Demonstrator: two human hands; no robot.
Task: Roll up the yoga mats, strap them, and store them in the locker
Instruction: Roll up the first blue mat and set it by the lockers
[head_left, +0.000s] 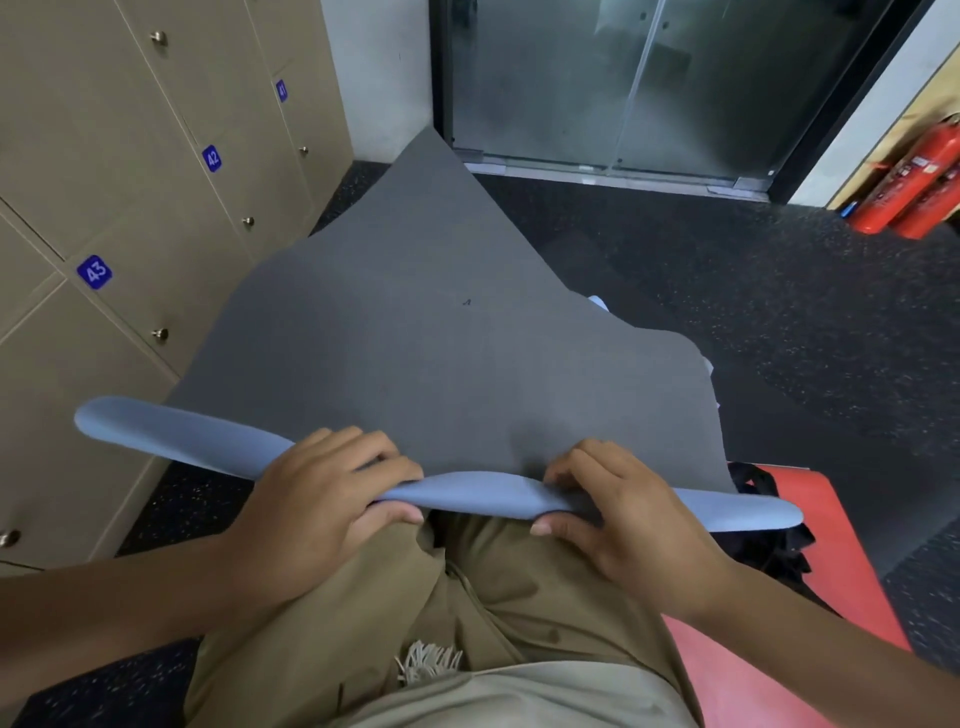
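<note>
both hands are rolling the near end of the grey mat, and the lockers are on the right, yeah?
Not quite: the lockers stand on the left, as the head view shows. The rest holds: the left hand and right hand both grip the rolled near end of the grey mat.

Bare forearms, left hand (322, 499), right hand (623, 525), khaki trousers (519, 613), pale beige top hem (519, 696), frayed threads (428, 662)
</note>
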